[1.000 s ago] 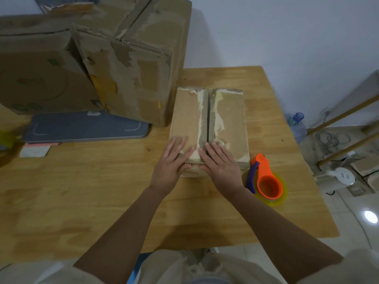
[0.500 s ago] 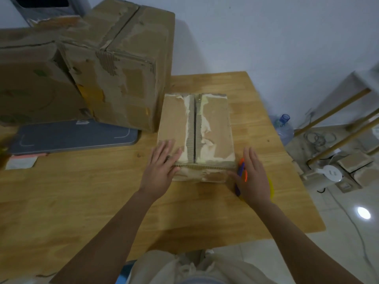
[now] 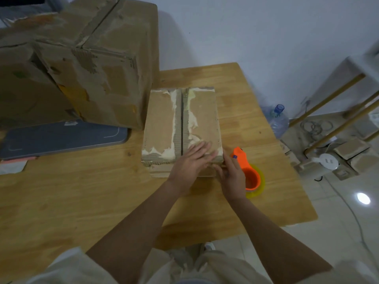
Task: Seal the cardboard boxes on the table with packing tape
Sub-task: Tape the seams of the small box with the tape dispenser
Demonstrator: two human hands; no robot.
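The small cardboard box (image 3: pixel 180 128) serves as the reference; it lies flat near the middle of the wooden table (image 3: pixel 82 197), its two top flaps meeting along a dark centre seam edged with torn paper and old tape residue.

Far to the left of the small box, at the table's edge, a pale slip of paper (image 3: pixel 12 166) lies on the wood. Left of the small box and slightly behind it, a dark grey flat slab (image 3: pixel 61 137) rests on the table, and the large worn cardboard box (image 3: pixel 86 64) stands on it, its corner just beside the small box's left rear edge.

On the near right part of the small box's top, the left hand (image 3: pixel 189 162) lies with fingers straight and spread, pressing the right flap down. At the small box's near right corner, the right hand (image 3: pixel 230 177) has its fingers loosely bent against the box's edge; whether they pinch anything cannot be told.

Just right of the small box, the orange tape dispenser (image 3: pixel 246 171) with its yellowish roll of packing tape (image 3: pixel 258 184) lies on the table, touching or nearly touching the right hand.

Further right of the small box, off the table, a water bottle with a blue cap (image 3: pixel 277 117) stands on the floor.
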